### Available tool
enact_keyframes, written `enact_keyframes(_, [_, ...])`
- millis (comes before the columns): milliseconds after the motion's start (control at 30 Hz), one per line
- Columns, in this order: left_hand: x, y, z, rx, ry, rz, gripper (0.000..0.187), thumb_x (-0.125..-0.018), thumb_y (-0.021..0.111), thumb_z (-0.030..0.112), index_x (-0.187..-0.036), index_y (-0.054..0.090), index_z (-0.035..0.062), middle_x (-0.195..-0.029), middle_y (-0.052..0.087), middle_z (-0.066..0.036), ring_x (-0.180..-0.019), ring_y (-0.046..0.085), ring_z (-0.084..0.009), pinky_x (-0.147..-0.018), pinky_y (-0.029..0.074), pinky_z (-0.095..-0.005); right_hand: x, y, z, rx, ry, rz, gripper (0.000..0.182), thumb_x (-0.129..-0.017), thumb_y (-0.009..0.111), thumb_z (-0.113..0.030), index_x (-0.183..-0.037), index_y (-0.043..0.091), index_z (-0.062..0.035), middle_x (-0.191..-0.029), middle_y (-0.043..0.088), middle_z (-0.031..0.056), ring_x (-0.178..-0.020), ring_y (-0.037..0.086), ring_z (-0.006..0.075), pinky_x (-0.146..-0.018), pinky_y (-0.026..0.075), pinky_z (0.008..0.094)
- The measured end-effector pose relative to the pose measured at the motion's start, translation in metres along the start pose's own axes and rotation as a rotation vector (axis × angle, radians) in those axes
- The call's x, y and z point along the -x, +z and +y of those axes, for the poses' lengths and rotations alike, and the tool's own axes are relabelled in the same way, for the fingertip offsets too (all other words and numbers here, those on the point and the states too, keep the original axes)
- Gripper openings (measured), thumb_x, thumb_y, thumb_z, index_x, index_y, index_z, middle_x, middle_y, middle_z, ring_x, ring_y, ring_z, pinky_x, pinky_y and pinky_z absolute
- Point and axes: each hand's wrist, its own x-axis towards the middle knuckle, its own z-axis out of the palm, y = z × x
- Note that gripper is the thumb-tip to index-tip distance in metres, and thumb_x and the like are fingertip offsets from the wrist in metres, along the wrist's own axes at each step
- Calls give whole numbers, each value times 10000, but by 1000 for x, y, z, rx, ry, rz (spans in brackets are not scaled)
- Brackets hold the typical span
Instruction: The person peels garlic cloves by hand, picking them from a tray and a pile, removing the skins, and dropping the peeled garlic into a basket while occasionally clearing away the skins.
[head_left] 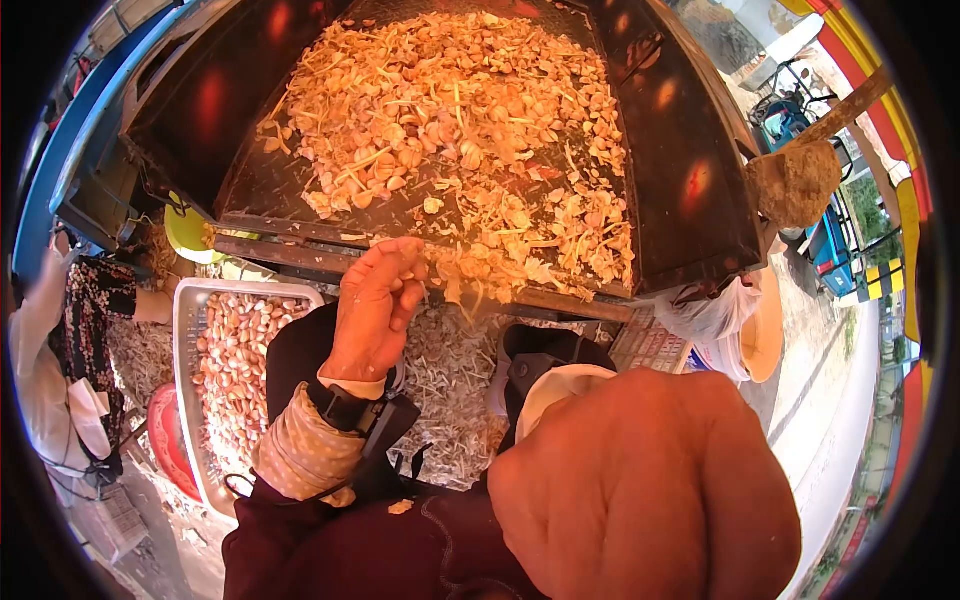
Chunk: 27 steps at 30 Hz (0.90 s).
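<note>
dark, straight-walled tray (690, 120) carries plump garlic cloves (385, 165) and papery husks (500, 215), reaching its near right corner. the left hand (370, 310) curls at the near edge, grip unclear; the right hand (650, 490) hides its own fingertips, holding unknown.

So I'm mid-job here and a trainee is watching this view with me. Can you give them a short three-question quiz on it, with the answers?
1. True or false: the left hand is at the near edge of the dark tray that holds the heap of garlic.
2. Multiple choice: what colour is the round container beside the white crate?
(a) blue
(b) red
(c) black
3. Fill in the missing word: the right hand, large in the foreground, turns its ____ to the camera.

Key: 1 true; 2 b; 3 back
</note>
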Motion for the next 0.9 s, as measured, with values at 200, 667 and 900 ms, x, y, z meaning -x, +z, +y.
enact_keyframes(200, [7, -6, -3, 133, -164, -126, 396, -993, 506, 369, -1057, 606, -8, -821, 611, -51, -612, 524, -98, -433, 351, -179, -6, -39, -36, 590, 347, -3, 46, -823, 672, 9, -857, 653, 35, -703, 656, 243, -529, 653, 226, -487, 514, 277])
enact_keyframes(667, [8, -14, -10, 320, -246, -40, 287, -983, 532, 289, -953, 607, 13, -838, 613, -90, -639, 560, -134, -386, 339, -179, -15, -243, -13, 1865, 1017, -8, 219, -906, 632, -167, -1005, 665, 27, -721, 657, 76, -554, 645, 122, -526, 483, 262])
enact_keyframes(900, [11, -11, 0, 264, -222, 60, 234, -987, 522, 234, -970, 591, 12, -842, 601, -71, -633, 530, -118, -389, 334, -183, 19, -300, 6, 2178, 861, -476, 91, -733, 702, -118, -748, 657, -40, -696, 638, 171, -738, 645, 363, -672, 512, 434])
